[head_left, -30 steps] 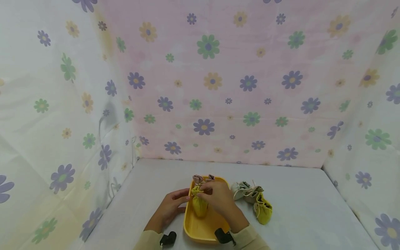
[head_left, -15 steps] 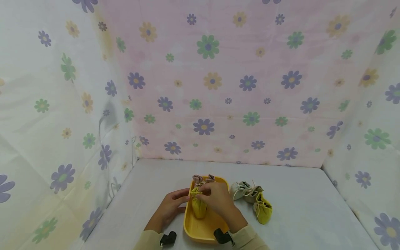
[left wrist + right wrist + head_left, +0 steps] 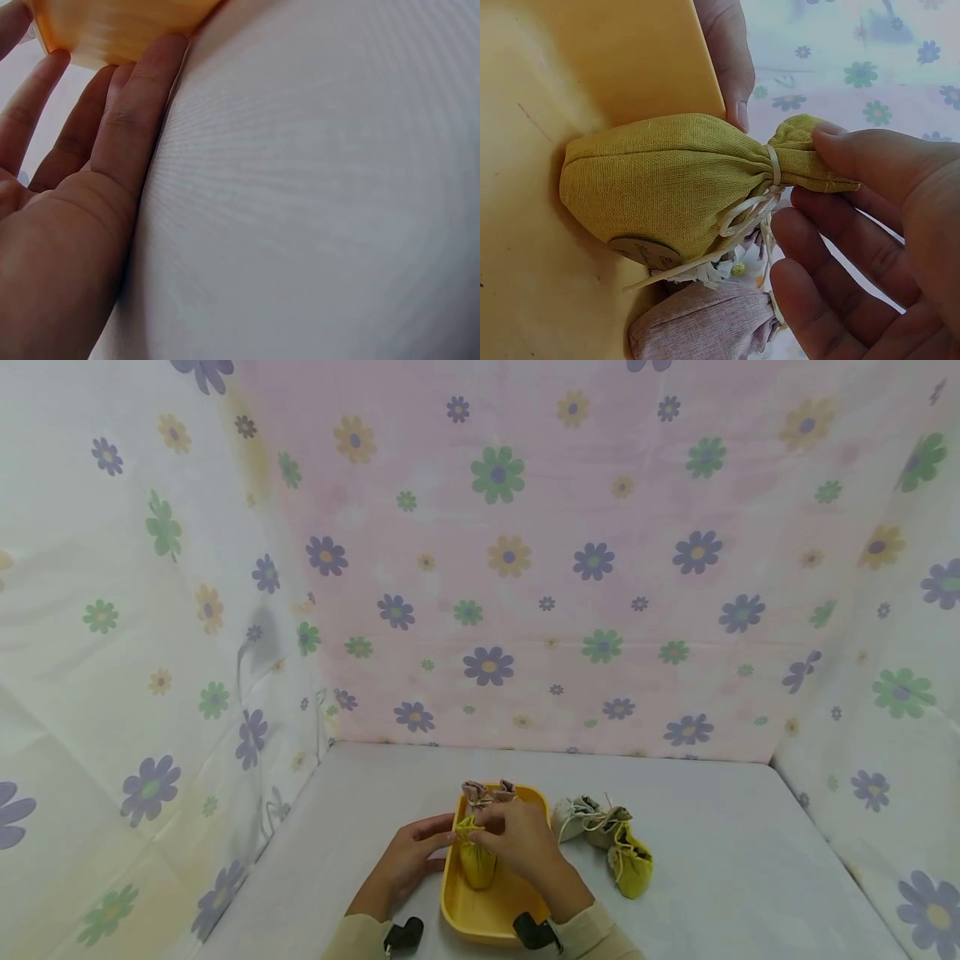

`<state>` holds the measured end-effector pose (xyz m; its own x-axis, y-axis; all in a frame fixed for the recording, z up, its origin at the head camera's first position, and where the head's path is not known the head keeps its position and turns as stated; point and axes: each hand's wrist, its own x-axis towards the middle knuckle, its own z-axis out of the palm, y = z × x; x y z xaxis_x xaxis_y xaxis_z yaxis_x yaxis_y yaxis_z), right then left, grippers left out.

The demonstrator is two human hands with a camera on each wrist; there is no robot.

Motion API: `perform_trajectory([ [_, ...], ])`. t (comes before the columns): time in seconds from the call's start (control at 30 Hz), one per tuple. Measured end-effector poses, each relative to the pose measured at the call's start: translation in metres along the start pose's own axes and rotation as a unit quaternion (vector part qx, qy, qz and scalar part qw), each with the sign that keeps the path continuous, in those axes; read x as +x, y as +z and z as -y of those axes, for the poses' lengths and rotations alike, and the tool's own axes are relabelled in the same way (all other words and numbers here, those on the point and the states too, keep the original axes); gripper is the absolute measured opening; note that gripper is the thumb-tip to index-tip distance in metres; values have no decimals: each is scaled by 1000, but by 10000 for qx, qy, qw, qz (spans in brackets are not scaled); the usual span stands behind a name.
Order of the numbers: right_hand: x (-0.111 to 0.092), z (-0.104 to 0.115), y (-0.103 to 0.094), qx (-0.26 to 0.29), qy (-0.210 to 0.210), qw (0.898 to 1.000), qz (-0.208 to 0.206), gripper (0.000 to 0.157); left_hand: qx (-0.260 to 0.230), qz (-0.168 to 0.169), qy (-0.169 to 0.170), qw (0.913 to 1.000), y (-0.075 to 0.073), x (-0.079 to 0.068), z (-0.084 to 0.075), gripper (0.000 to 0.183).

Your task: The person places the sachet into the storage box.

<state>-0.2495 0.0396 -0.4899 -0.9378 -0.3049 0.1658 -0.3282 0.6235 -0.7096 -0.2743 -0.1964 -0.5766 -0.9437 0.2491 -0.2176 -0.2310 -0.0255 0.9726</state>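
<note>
My right hand (image 3: 525, 843) pinches the gathered top of a yellow drawstring pouch (image 3: 477, 867) between thumb and fingers. In the right wrist view the pouch (image 3: 660, 169) has a pale cord tied in a bow round its neck, a round tag and a white flower. Its base stands in the yellow tray (image 3: 487, 920). My left hand (image 3: 405, 864) rests beside the tray's left side. In the left wrist view its extended fingers touch the outside of the tray (image 3: 124, 34). Behind the yellow pouch, a dusty-pink pouch (image 3: 705, 322) is partly hidden.
Right of the tray on the white table (image 3: 735, 860) lie a pale grey-green pouch (image 3: 572, 820), a brownish pouch (image 3: 602, 835) and another yellow pouch (image 3: 632, 868), close together. Two pinkish gathered tops show at the tray's far end. Flowered cloth (image 3: 525, 635) encloses the table.
The yellow pouch has shifted slightly toward the near end of the tray, with my right hand still pinching its top. My left hand keeps its place by the tray.
</note>
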Motion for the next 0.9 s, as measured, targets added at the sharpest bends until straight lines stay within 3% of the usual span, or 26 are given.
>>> perform_trajectory([
  [0.5, -6, -1, -4, 309, -247, 9992, 81, 19, -103, -28, -2, 9999, 1, -1, -2, 63],
  [0.9, -23, -1, -15, 340, -881, 9941, -531, 19, -128, -49, -4, 9999, 2, 0, 0, 64],
])
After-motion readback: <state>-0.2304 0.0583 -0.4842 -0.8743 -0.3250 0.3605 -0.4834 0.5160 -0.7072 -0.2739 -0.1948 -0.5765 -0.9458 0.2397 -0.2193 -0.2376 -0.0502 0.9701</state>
